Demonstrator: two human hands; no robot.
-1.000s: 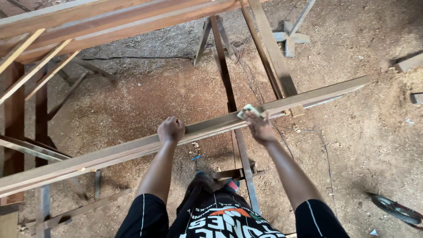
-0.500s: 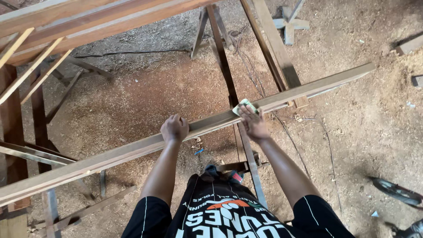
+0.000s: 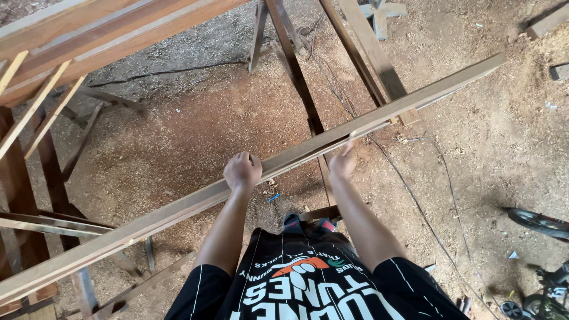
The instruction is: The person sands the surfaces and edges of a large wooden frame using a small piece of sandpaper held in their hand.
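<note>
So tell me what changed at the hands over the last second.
The right hand slid back along the long wooden plank toward the body; the pale sanding pad seen under it earlier no longer shows. The left hand stayed gripping the plank's near edge, and the plank stayed across the metal stand.

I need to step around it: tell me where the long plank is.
In the head view, the long plank runs diagonally from lower left to upper right, gripped by left hand and right hand.

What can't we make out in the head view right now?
- Long wooden plank: its lower-left end is cut off by the frame edge.
- Right hand: fingertips motion-blurred; whether it holds anything can't be told.
- Left hand: its grip side is hidden by the back of the hand.
- Feet: mostly hidden by the shirt.
</note>
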